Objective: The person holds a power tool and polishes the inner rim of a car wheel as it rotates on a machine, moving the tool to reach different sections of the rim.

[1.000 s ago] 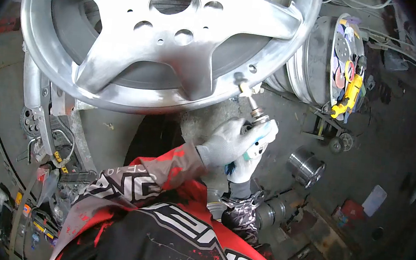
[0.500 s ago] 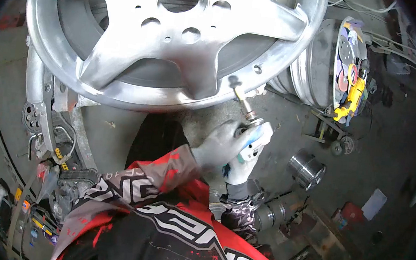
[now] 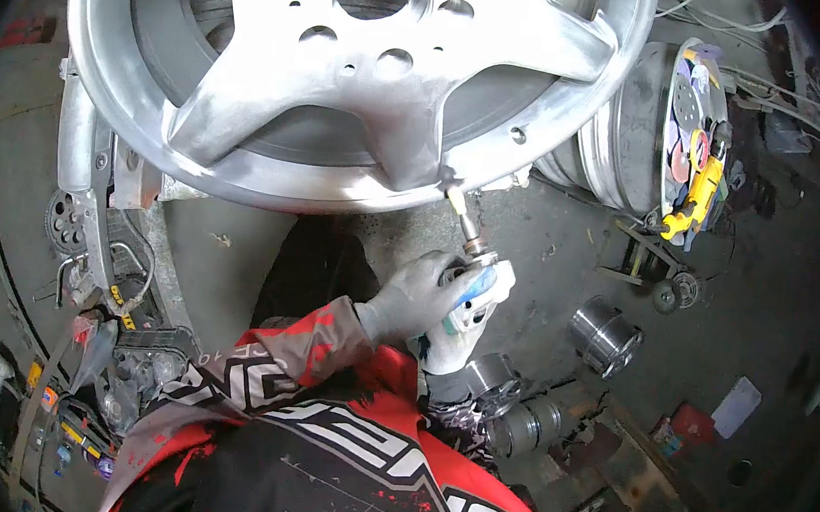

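A bare-metal alloy wheel with wide spokes fills the top of the view, its lower rim facing me. My left hand, in a grey glove, is closed round the front of a die grinder. Behind it, my right hand, in a pale glove, wraps the tool's body, which is mostly hidden by the fingers. The grinder's small pale tip points up and slightly left, right at the wheel's lower rim below a spoke.
Another wheel lies on its side at the right, holding discs and a yellow power tool. Metal cylinders stand on the floor at lower right. At left are a metal frame and assorted tools and bags.
Both hands and the grinder have shifted left and slightly down, the tip moving along the rim toward the spoke's end. The wheel appears slightly farther right and higher.
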A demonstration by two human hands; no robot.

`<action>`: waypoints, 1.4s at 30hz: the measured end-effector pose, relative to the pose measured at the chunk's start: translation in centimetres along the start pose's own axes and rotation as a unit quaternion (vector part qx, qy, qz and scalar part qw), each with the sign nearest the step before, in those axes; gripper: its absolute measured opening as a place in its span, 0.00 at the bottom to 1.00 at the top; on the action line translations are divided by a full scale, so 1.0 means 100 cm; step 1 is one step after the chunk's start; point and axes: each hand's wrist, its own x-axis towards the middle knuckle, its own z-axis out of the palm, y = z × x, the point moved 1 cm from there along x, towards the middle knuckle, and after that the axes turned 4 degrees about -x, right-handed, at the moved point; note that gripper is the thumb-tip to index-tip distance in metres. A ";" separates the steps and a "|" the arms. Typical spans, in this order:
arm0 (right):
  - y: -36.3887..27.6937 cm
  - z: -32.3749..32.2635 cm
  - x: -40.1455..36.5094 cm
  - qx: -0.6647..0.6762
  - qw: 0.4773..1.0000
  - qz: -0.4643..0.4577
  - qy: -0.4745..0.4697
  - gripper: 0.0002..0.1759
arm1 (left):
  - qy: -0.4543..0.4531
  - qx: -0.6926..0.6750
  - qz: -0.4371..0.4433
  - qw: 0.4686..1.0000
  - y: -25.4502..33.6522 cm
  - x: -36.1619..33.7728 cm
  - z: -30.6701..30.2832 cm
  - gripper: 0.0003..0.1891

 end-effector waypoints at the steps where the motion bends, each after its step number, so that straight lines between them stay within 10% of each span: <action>1: -0.006 -0.006 0.001 -0.144 0.986 -0.079 -0.016 0.40 | 0.002 0.021 0.010 1.000 -0.003 0.000 0.000 0.20; 9: 0.000 0.017 0.020 0.118 0.993 0.000 0.031 0.40 | -0.030 -0.062 0.013 0.998 0.026 0.011 -0.020 0.22; 11: 0.011 0.012 0.008 -0.187 0.977 -0.100 -0.031 0.43 | -0.014 0.017 0.029 0.999 0.006 0.005 -0.015 0.22; 14: 0.006 0.012 -0.014 -0.053 0.998 -0.018 0.008 0.45 | -0.020 0.034 -0.010 0.999 -0.003 -0.005 -0.010 0.22; 23: -0.004 0.022 0.004 -0.206 0.961 -0.173 0.066 0.39 | -0.053 -0.007 0.006 0.999 -0.007 0.006 -0.027 0.22; 28: -0.002 0.014 -0.011 -0.230 0.968 -0.097 -0.011 0.42 | -0.052 -0.041 0.006 0.998 -0.020 -0.005 -0.018 0.22; 30: 0.006 0.019 0.004 -0.245 0.952 -0.180 0.046 0.43 | -0.044 0.092 0.146 0.984 -0.005 0.005 -0.025 0.22; 31: 0.009 0.026 0.011 -0.039 0.995 -0.086 0.019 0.45 | -0.040 -0.032 -0.006 0.999 0.002 0.014 -0.026 0.21; 34: -0.022 0.016 0.028 0.021 0.997 -0.062 0.044 0.32 | -0.052 -0.107 -0.005 0.993 -0.005 0.026 -0.025 0.21; 38: -0.027 0.000 0.021 -0.226 0.966 -0.126 -0.020 0.36 | -0.056 -0.087 0.012 0.995 -0.005 0.008 -0.020 0.22; 42: -0.014 0.001 0.035 -0.145 0.983 -0.114 0.019 0.45 | -0.076 -0.069 0.036 0.994 0.004 0.023 -0.023 0.19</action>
